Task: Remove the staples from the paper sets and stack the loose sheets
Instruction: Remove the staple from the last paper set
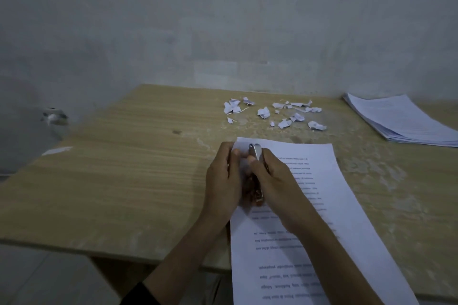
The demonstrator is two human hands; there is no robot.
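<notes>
A stapled paper set (319, 218) with printed text lies on the wooden table (124, 181), its near end hanging over the front edge. My left hand (221, 181) pinches the set's far left corner. My right hand (275, 181) grips a small metal stapler (256, 156) whose silver tip rests on that same corner. The staple itself is hidden under my fingers and the tool. A stack of loose sheets (401, 119) lies at the far right of the table.
Several torn paper scraps (272, 112) are scattered near the table's back edge by the grey wall (223, 20). A small white slip (58, 150) sits at the table's left edge. The floor shows below the front edge.
</notes>
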